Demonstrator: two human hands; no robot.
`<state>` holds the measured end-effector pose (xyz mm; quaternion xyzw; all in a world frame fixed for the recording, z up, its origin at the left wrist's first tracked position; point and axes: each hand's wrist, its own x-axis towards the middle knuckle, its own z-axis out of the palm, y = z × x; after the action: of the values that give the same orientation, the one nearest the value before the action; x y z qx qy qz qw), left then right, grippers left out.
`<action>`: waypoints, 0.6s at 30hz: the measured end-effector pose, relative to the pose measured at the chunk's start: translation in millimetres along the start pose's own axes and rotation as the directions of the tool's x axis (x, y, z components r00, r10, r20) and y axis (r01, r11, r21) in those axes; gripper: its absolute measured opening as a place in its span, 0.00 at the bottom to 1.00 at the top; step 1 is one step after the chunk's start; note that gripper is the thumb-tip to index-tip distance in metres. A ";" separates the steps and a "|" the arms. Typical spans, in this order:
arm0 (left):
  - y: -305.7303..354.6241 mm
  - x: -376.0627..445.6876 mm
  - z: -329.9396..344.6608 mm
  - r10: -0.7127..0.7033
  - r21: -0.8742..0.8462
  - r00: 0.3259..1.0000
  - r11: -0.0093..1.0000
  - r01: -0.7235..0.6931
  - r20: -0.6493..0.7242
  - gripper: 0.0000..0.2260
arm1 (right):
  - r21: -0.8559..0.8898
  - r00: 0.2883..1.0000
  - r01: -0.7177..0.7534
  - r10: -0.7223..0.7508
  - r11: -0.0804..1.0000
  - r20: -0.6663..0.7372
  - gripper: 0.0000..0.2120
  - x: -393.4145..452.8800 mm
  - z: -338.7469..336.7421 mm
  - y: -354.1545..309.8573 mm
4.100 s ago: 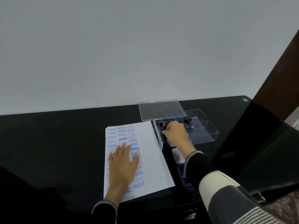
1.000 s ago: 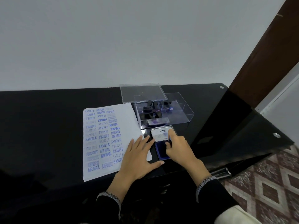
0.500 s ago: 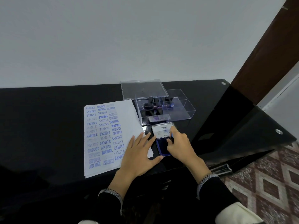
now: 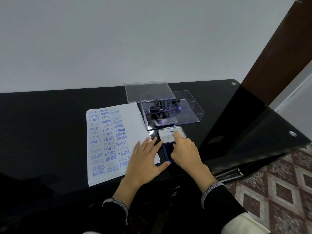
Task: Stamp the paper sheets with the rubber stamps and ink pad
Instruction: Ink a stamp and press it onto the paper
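A stack of paper sheets (image 4: 108, 132) lies on the black desk, its top sheet covered with blue stamped words. My left hand (image 4: 145, 159) rests flat on the sheet's near right corner, fingers spread. Just right of it sits the ink pad (image 4: 167, 151) with its blue surface exposed. Its white-labelled lid (image 4: 166, 135) stands open behind it. My right hand (image 4: 184, 152) hovers over the pad, index finger on the lid's label and thumb at the lid's near edge, pinching it. Several black rubber stamps (image 4: 158, 110) lie in a clear box (image 4: 194, 112) behind the pad.
The clear box's lid (image 4: 148, 92) lies flat behind the box, near the wall. The glossy black desk (image 4: 50, 124) ends close to my body and has a lower side wing (image 4: 253, 129) on the right. Patterned floor tiles (image 4: 278, 183) show beyond it.
My right hand left the stamp box and came to the ink pad; over the last second its index finger slid further up onto the lid. My left hand moved to the sheet's right corner.
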<state>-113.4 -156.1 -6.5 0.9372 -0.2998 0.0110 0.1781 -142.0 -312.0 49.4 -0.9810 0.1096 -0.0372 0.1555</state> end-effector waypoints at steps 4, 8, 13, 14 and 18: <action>-0.2 -0.3 0.5 -0.005 0.005 1.000 1.000 0.005 0.003 0.36 | 0.134 0.999 -0.012 0.017 0.991 -0.036 0.08 -5.4 4.0 12.2; -0.9 0.2 1.1 -0.001 0.006 1.000 1.000 0.001 0.006 0.36 | 0.151 1.000 -0.026 0.025 0.988 0.013 0.09 0.6 -2.3 11.2; -1.1 0.3 1.1 0.000 0.004 1.000 1.000 0.000 0.004 0.36 | 0.131 0.991 -0.073 0.058 0.989 0.118 0.07 15.1 -11.0 6.5; -1.2 0.2 1.1 0.001 0.003 1.000 1.000 -0.001 0.004 0.36 | 0.118 0.992 -0.069 0.056 0.991 0.116 0.07 15.3 -12.1 4.1; -1.0 0.4 1.4 -0.003 0.005 1.000 1.000 0.003 0.006 0.36 | 0.050 0.999 -0.034 0.033 0.998 0.028 0.09 4.5 -5.8 -0.5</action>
<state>-112.7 -156.0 -8.1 0.9381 -0.2991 0.0086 0.1747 -138.2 -314.2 55.2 -0.9752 0.1230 -0.0242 0.1822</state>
